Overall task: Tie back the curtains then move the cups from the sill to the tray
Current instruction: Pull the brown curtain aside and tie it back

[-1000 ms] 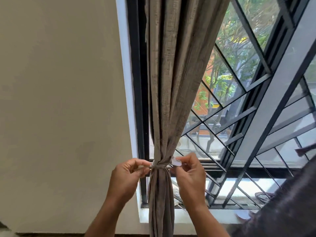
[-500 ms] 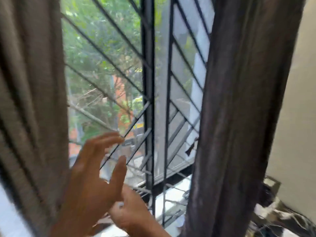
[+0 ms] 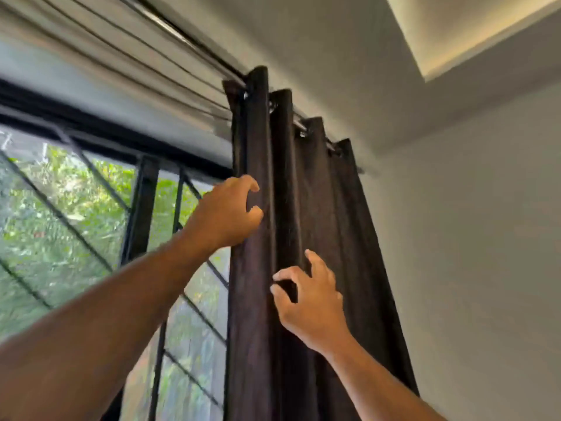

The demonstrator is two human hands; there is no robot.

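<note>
Dark curtain (image 3: 315, 238) hangs bunched at the window's right side, on its rod (image 3: 299, 121). Your left hand (image 3: 226, 212) curls loosely at its left edge; your right hand (image 3: 309, 302), lower, fingers spread, touches a middle fold. Neither grips.

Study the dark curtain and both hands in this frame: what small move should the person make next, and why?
Probably close both hands on the folds and gather them. The left hand sits at the dark curtain's window-side edge, the right hand lower on the pleats, both with fingers curled but seemingly not yet gripping. The curtain hangs loose from the rod, with no tie in view.
</note>
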